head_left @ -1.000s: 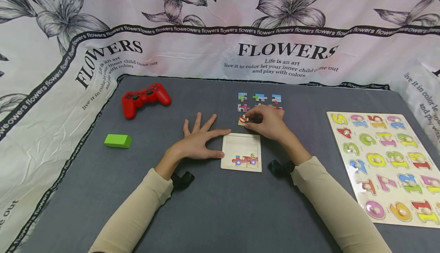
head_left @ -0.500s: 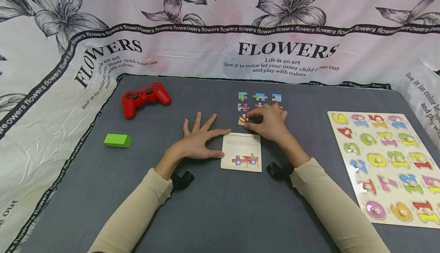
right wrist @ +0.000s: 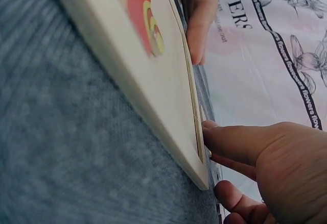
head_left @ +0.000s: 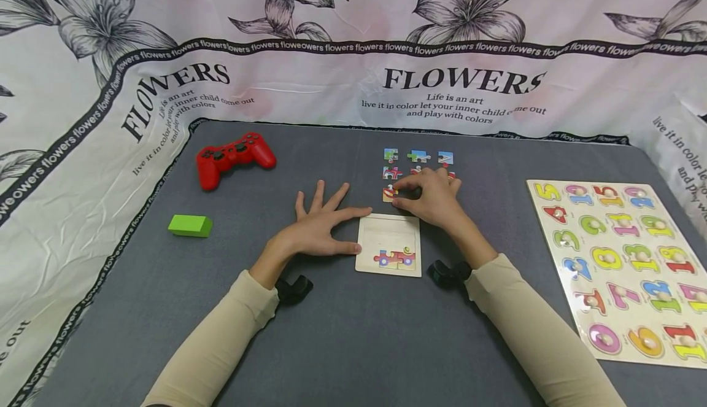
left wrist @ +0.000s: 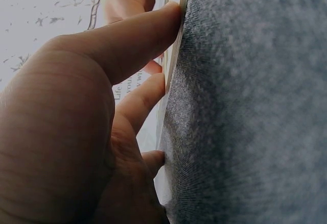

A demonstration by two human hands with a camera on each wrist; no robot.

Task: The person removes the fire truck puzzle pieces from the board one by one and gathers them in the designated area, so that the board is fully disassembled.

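Observation:
A wooden puzzle tray lies flat on the grey cloth, with joined pieces showing a red and blue vehicle along its lower part. The spread left hand touches the tray's left edge with thumb and index finger, as the left wrist view also shows. Beyond the tray, the right hand pinches a yellow and red jigsaw piece by its right side, between thumb and index finger. Other jigsaw pieces, such as a blue and green one, lie in rows behind; the right hand partly covers some.
A large number puzzle board lies on the right. At the left are a red game controller and a green block. A flower-printed cloth rises behind the table's far edge.

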